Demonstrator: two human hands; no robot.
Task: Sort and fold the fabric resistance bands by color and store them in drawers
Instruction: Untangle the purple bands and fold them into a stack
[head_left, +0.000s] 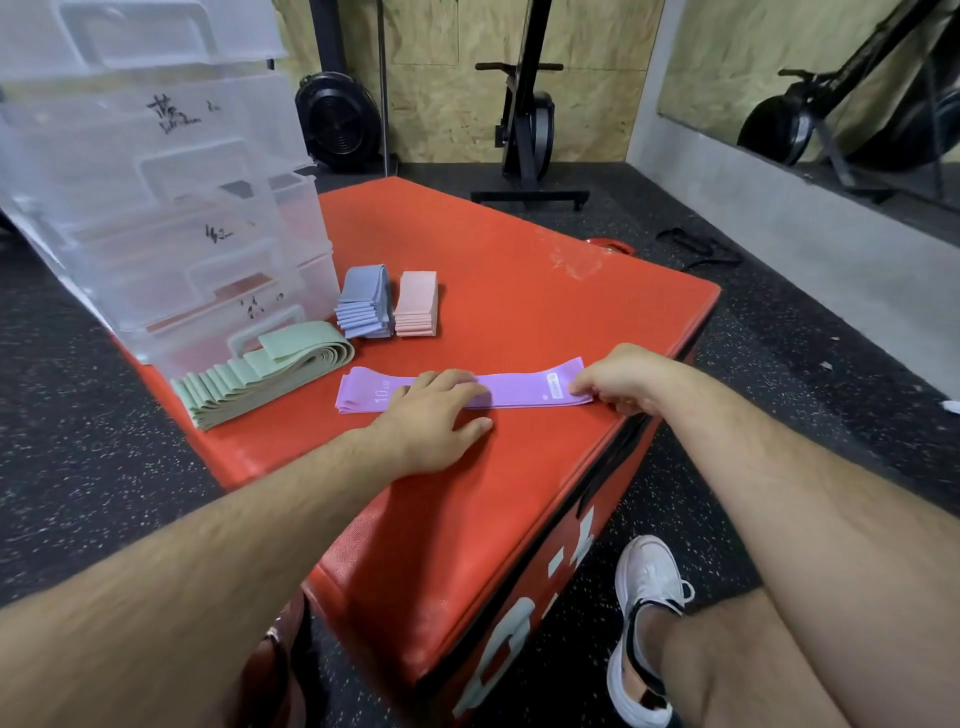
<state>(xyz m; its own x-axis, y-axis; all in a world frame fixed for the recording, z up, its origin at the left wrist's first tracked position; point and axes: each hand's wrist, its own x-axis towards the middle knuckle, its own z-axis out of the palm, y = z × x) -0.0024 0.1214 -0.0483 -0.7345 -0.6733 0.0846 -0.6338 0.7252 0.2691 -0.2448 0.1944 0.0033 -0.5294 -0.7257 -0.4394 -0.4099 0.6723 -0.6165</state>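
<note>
Standing at a red box, one white shoe on the speckled floor beside its near corner. Midway through the folding step, to judge by the pose: purple band laid flat and full length across the near part of the box top, printed side up, not yet doubled over. Pressing on its middle with the left hand, palm down, fingers straight and spread, thumb off the fabric on the red top; gripping nothing there, only pinning. Pinching the band's right end with the right hand, thumb and forefinger closed narrow on the fabric, other fingers curled under near the box edge. Calls next, probably, for lifting that pinched end and carrying it over to the left end, edges matched, with the middle kept pinned or the flat hand slid along to set the crease; risks a skewed fold through slipping layers. Farther on, to the left, a fanned pile of green bands, long and loosely stacked, right up against the bottom of the drawers; likely waiting for folding too. Beyond the purple band, two neat folded piles side by side, blue stack left and pink stack right, just apart from each other. Behind those, at the far left of the box, the clear plastic drawers, handwritten labels on the fronts; cannot tell what lies inside through the plastic. Looks largely sorted, partly folded, nothing visibly stored yet. Past the box, gym machines against a board wall.
</note>
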